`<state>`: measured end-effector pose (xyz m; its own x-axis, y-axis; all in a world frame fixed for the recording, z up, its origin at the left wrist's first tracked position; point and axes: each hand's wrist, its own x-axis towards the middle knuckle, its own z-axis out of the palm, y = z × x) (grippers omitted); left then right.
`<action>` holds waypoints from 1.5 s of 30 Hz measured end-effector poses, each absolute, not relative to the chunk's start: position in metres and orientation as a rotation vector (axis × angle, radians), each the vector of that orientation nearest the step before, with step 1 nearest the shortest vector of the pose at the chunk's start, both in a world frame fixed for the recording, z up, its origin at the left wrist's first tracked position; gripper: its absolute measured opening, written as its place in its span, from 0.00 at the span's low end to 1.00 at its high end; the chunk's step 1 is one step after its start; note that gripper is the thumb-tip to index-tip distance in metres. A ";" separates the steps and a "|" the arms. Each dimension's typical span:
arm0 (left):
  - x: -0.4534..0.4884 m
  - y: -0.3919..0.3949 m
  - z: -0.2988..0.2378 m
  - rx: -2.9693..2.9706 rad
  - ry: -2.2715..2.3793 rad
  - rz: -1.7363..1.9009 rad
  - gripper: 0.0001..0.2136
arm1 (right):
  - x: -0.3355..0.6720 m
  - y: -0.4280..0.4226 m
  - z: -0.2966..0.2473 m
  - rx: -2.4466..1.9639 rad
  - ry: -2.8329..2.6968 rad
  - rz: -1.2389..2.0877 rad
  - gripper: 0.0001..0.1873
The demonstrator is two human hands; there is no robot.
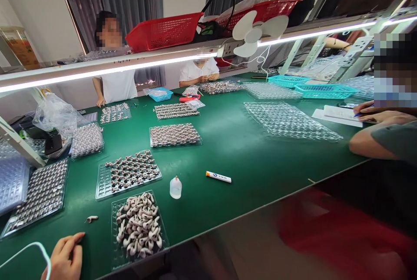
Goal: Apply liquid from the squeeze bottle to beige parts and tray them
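Note:
My left hand (64,257) rests on the green table at the lower left, fingers partly bent and the index finger stretched out. Nothing shows in its grasp. Just beyond its fingertips lies a single whitish earbud shell (93,218). To the right of the hand, a clear plastic tray (116,256) holds a loose heap of earbud shells (140,223). Behind it, another clear tray (103,188) carries earbud parts set in rows, its left side bare. A small translucent bottle (175,188) with an orange tip stands upright nearby. My right hand is outside the view.
A white tube (219,177) with an orange cap lies mid-table. More filled trays (176,135) stand behind and at left (42,193). A white cable (35,245) loops beside my hand. At right, a person's hand (365,108) writes in a notebook (340,114). Two people sit opposite.

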<state>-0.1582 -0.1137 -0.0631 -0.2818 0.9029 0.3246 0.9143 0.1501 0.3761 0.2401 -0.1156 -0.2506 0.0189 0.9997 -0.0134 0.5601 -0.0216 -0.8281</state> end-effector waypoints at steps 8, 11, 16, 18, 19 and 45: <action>-0.141 -0.105 -0.040 -1.902 -2.429 -1.015 0.17 | 0.247 -0.124 -0.281 -1.647 -1.634 0.808 0.24; -0.135 -0.101 -0.040 -1.907 -2.500 -0.971 0.18 | 0.250 -0.128 -0.288 -1.654 -1.660 0.782 0.24; -0.125 -0.090 -0.035 -1.960 -2.482 -0.911 0.20 | 0.255 -0.131 -0.289 -1.623 -1.696 0.713 0.23; -0.124 -0.082 -0.031 -2.002 -2.448 -0.896 0.21 | 0.255 -0.130 -0.287 -1.621 -1.711 0.699 0.24; -0.124 -0.079 -0.029 -2.023 -2.431 -0.887 0.20 | 0.255 -0.130 -0.286 -1.623 -1.721 0.700 0.24; -0.034 -0.118 0.002 -2.364 -2.234 -1.612 0.14 | 0.162 -0.103 0.002 -0.776 -1.830 0.724 0.11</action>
